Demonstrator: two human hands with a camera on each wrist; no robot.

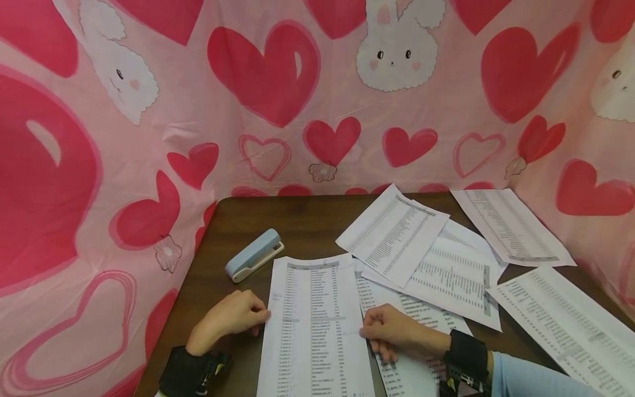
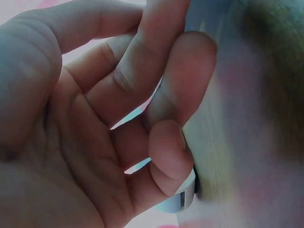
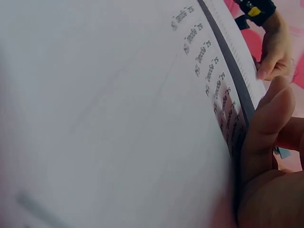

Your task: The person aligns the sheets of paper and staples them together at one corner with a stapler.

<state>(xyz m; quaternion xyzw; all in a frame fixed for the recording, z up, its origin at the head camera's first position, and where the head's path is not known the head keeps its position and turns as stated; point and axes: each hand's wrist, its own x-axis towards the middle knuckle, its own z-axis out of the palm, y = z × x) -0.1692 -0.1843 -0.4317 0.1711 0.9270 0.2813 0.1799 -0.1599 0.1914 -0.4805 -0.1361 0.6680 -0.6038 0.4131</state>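
A printed sheet of paper (image 1: 302,342) with columns of text lies in front of me, its far edge slightly lifted. My left hand (image 1: 230,317) pinches its left edge between thumb and curled fingers. On the opposite side my right hand (image 1: 394,331) pinches the right edge, the lower fingers curled over another printed sheet (image 1: 414,380) beneath. Beyond the left hand stands a light blue and white stapler (image 1: 255,256), partly visible behind the fingers (image 2: 171,147) in the left wrist view. In the right wrist view, the thumb (image 3: 273,109) is close to the paper's edge.
Several overlapping printed sheets (image 1: 397,237) are spread across the back right of the dark wooden table (image 1: 297,215). Another sheet (image 1: 516,226) reaches the far right corner, and one (image 1: 575,331) lies at the right edge. A pink heart-patterned cloth (image 1: 337,82) surrounds the table.
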